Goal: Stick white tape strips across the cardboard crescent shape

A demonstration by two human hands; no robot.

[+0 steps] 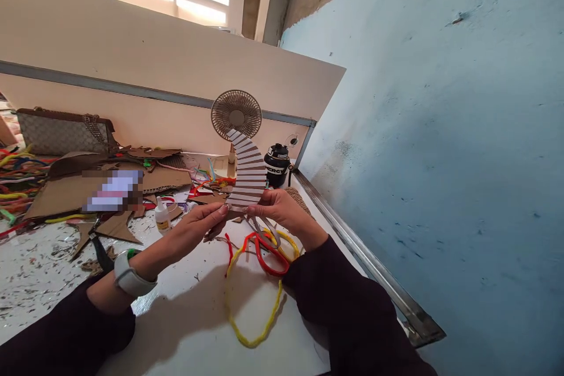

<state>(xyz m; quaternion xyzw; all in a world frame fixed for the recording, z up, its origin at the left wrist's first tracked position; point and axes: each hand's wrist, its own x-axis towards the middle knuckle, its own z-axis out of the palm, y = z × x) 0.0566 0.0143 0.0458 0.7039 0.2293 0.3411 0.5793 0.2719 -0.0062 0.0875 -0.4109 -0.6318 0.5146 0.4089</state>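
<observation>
Between my two hands a curved cardboard strip (249, 176) stands upright, its brown face crossed by several white bands. My left hand (206, 220) pinches its lower left corner, and my right hand (282, 211) grips the lower right edge. Ribbon-like loops (271, 232) show just under my right hand; what they belong to I cannot make out. On the table below lie a yellow fuzzy pipe cleaner (251, 343) bent into a loop and a red loop (264, 261). A small white glue bottle (162, 215) stands left of my left hand.
Cardboard pieces (57, 197), colourful pipe cleaners (15, 195) and a handbag (64, 132) fill the left side. Behind my hands are a small fan (236, 114), a black container (277, 164) and a twine roll (299, 201). A blue wall (440, 158) bounds the right.
</observation>
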